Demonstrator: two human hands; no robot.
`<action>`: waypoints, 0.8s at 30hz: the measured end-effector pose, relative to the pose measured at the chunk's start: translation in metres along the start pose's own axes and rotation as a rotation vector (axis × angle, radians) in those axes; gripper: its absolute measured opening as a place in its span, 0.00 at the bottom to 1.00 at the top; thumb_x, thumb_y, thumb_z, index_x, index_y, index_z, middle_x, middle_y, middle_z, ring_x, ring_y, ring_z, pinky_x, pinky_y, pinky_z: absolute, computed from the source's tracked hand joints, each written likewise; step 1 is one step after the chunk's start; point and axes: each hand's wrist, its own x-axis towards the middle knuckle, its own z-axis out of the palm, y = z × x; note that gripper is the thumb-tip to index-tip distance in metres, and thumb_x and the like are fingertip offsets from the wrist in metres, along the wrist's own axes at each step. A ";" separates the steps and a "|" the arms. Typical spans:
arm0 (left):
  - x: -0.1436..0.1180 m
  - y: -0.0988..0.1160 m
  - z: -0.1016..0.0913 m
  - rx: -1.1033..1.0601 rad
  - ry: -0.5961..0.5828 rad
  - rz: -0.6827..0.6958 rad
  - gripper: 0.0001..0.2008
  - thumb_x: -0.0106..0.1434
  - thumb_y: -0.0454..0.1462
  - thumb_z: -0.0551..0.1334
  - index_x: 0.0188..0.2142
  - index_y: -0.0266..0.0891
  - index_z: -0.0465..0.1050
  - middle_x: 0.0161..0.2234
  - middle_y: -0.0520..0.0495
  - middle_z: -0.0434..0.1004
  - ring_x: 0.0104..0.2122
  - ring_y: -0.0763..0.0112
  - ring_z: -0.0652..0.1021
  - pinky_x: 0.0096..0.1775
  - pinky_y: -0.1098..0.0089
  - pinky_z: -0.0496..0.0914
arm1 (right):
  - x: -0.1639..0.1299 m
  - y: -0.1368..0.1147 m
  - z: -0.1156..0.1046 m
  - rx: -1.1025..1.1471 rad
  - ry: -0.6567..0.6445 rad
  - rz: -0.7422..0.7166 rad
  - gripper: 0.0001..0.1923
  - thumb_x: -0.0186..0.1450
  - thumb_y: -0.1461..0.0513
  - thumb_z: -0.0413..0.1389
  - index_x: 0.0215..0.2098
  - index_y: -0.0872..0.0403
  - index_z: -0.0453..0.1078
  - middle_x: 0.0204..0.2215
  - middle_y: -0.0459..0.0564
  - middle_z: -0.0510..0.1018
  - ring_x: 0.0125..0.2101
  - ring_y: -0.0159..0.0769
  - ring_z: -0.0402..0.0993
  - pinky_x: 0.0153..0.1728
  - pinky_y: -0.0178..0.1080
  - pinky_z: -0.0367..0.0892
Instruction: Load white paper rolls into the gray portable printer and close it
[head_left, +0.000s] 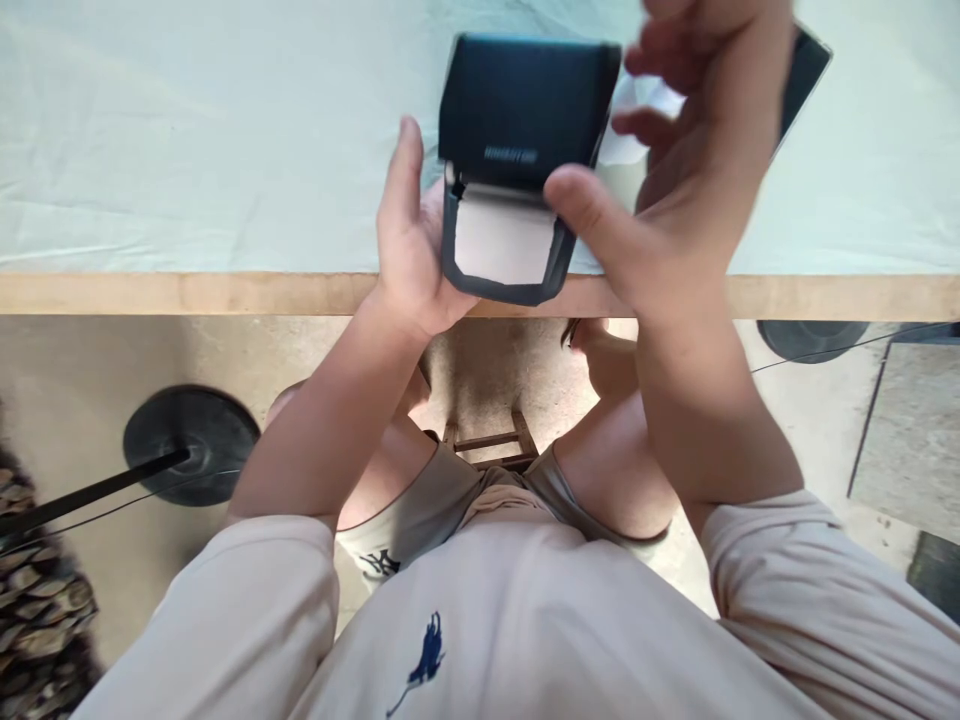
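My left hand (416, 240) supports a black box-shaped device (525, 110) from below, its thumb raised clear of the left side. The device has a dark upper part with small blurred lettering and a black-framed lower part around a pale panel (504, 240). I cannot tell its exact kind. At its right side is my right hand (682, 190), slightly smeared by motion, fingers apart and curved. Its thumb tip overlaps the device's right edge; whether it touches is unclear. Something white and shiny (626, 130) shows behind the right fingers, partly hidden.
A pale cloth (187, 140) covers the table, which has a wooden front edge (187, 293). A dark flat object (806, 80) lies partly behind my right wrist. Below are round black stand bases (191, 440), a thin cable and a wooden stool (487, 440).
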 end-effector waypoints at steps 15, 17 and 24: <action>-0.002 -0.014 0.004 0.192 -0.038 0.063 0.15 0.70 0.44 0.52 0.44 0.39 0.72 0.37 0.46 0.72 0.42 0.67 0.76 0.36 0.71 0.71 | 0.003 -0.002 -0.019 -0.590 -0.298 -0.023 0.13 0.59 0.60 0.55 0.43 0.48 0.70 0.39 0.43 0.76 0.46 0.43 0.69 0.47 0.46 0.65; -0.003 -0.016 0.004 0.234 -0.014 0.073 0.12 0.69 0.43 0.55 0.42 0.39 0.71 0.33 0.48 0.70 0.35 0.71 0.75 0.32 0.72 0.69 | 0.005 -0.004 -0.019 -0.641 -0.385 0.062 0.20 0.58 0.60 0.55 0.49 0.45 0.67 0.44 0.43 0.76 0.48 0.48 0.69 0.48 0.50 0.66; -0.005 -0.016 0.005 0.299 0.021 0.039 0.11 0.67 0.44 0.58 0.39 0.38 0.70 0.30 0.49 0.67 0.31 0.75 0.73 0.31 0.74 0.65 | 0.008 -0.012 -0.022 -0.620 -0.418 0.206 0.23 0.54 0.62 0.56 0.49 0.41 0.66 0.42 0.44 0.76 0.46 0.49 0.72 0.51 0.56 0.64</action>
